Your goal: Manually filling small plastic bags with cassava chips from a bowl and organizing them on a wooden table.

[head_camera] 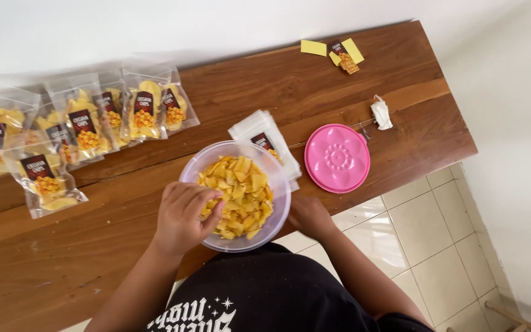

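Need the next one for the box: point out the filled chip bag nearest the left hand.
The filled bag at the row's front, lying closest to the left hand; the others sit farther back.

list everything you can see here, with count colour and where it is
bowl: one, clear plastic, table's near edge
chips: many, yellow, in the bowl
filled bags: about eight, clear with dark labels, left of table
empty bags: a stack, clear, behind the bowl
lid: one, pink, right of bowl
labels: a few, yellow, far edge
crumpled scrap: one, white, beyond lid
table: one, brown wood
floor: pale tiles, right
left hand: in the bowl, on chips
right hand: at bowl's right rim
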